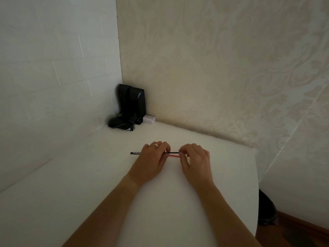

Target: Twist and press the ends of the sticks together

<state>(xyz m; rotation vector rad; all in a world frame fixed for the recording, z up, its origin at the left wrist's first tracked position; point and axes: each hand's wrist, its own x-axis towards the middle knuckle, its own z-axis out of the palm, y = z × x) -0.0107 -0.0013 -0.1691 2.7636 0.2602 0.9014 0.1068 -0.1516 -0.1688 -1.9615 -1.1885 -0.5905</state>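
We note both hands over the white table (74, 184), meeting on a thin black pencil (135, 153) that lies roughly level, just above the tabletop or on it; we cannot tell which. The left hand (151, 158) covers the middle of the pencil, fingers curled over it with the fingertips close together, a ring on one finger. The right hand (194, 157) pinches at the pencil's right end, thumb and forefinger drawn tightly together. Between the two hands runs a red strip (173, 155), perhaps a rubber band or cord, slanting slightly below the black shaft; what it is exactly we cannot tell. The left end of the pencil sticks out free past the left hand.

Progress, as we judge it: the pencil is in hand and the red strip is brought against it, so the picking-up is done. Whether the strip is wound on, being wound, or being taken off is not legible here; the work at the right end looks unfinished.

In the far corner stand black speakers (132, 104), a small white box (149, 119) just beside them.
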